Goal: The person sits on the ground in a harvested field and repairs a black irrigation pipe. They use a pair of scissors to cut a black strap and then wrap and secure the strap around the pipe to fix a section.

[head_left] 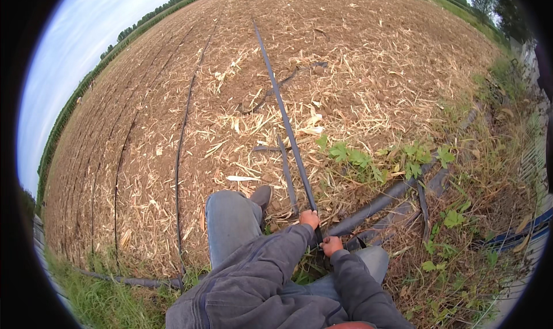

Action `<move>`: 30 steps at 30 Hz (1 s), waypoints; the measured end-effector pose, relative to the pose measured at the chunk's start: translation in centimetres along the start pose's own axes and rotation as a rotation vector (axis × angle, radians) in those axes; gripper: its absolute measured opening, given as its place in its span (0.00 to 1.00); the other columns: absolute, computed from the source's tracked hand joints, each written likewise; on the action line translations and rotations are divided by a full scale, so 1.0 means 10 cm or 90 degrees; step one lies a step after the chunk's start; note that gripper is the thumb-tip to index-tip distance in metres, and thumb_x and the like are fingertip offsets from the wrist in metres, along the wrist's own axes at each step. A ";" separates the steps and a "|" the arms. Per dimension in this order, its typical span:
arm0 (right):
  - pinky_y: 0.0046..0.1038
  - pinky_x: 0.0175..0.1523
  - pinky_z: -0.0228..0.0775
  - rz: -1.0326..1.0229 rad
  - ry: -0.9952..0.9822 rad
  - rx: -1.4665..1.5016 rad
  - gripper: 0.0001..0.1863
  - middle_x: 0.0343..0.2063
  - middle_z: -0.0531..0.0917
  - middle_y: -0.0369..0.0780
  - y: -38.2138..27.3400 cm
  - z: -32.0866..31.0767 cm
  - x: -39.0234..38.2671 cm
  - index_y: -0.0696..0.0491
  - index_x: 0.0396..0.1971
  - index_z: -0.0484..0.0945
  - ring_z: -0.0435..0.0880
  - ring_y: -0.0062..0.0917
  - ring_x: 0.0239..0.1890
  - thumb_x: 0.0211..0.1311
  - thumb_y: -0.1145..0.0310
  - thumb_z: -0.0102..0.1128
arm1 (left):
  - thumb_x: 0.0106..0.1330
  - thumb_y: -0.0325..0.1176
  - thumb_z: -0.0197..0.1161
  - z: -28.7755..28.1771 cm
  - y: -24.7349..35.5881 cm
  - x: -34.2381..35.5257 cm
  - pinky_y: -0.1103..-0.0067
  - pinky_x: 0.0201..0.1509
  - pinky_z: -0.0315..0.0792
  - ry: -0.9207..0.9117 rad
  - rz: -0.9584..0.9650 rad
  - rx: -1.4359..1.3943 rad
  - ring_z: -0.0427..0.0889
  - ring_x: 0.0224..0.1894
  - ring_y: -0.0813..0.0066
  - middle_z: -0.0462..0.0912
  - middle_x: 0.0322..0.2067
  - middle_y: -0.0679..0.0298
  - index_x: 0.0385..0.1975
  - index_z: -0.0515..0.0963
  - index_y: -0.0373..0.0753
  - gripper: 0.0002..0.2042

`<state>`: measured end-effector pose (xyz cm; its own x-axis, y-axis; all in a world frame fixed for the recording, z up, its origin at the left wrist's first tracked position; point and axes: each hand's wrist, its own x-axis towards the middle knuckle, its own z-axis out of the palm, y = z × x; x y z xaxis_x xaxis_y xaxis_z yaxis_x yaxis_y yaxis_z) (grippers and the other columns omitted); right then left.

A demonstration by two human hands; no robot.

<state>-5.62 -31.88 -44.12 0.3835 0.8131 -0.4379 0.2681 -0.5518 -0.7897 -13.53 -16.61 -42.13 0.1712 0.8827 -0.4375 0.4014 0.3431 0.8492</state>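
A long black drip tape (282, 101) runs from far out in the field down to me. My left hand (310, 218) is closed round it close to its near end. Just below and to the right, my right hand (331, 246) pinches the same tape with its fingertips; the very end and any fitting there are partly hidden by the fingers. Beside my right hand lies a thick black hose (374, 205), leading off to the right. A short flat strip of black tape (287, 176) rests on the soil left of the held tape.
Several thinner black drip lines (185, 119) cross the straw-littered soil on the left. Another stretch of thick hose (132, 281) lies along the grass at the lower left. Green leafy weeds (357, 156) grow at the right, with blue tubing (518, 231) beyond. My bent knee (230, 222) is at the left.
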 end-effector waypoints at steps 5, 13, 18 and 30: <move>0.41 0.33 0.66 0.010 0.013 0.037 0.15 0.17 0.74 0.43 0.11 -0.10 0.00 0.58 0.20 0.73 0.70 0.31 0.22 0.53 0.71 0.73 | 0.74 0.34 0.57 0.13 0.15 -0.10 0.65 0.33 0.76 -0.006 -0.021 0.003 0.83 0.27 0.64 0.83 0.22 0.59 0.29 0.81 0.33 0.14; 0.43 0.35 0.65 0.040 -0.024 -0.031 0.14 0.19 0.74 0.42 0.01 -0.02 -0.01 0.56 0.23 0.74 0.69 0.32 0.24 0.55 0.70 0.73 | 0.74 0.32 0.55 0.08 -0.17 0.09 0.68 0.30 0.78 -0.023 -0.026 -0.026 0.83 0.26 0.68 0.82 0.23 0.58 0.32 0.79 0.30 0.12; 0.40 0.35 0.67 0.011 -0.001 -0.017 0.13 0.19 0.75 0.42 0.12 0.00 0.01 0.57 0.23 0.75 0.70 0.31 0.24 0.52 0.72 0.74 | 0.75 0.32 0.55 0.12 -0.14 0.07 0.68 0.30 0.78 -0.033 -0.059 -0.059 0.82 0.25 0.66 0.82 0.25 0.57 0.32 0.78 0.30 0.12; 0.34 0.36 0.71 0.021 0.000 0.029 0.10 0.22 0.80 0.38 -0.05 0.06 0.06 0.59 0.29 0.80 0.75 0.25 0.26 0.53 0.72 0.74 | 0.77 0.35 0.51 -0.03 -0.11 0.15 0.68 0.35 0.82 -0.085 -0.187 -0.320 0.83 0.31 0.65 0.81 0.31 0.57 0.39 0.74 0.34 0.10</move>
<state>-6.06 -31.05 -44.27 0.3912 0.7943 -0.4649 0.2147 -0.5699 -0.7932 -14.02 -15.59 -43.63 0.2418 0.6912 -0.6810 -0.0208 0.7054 0.7085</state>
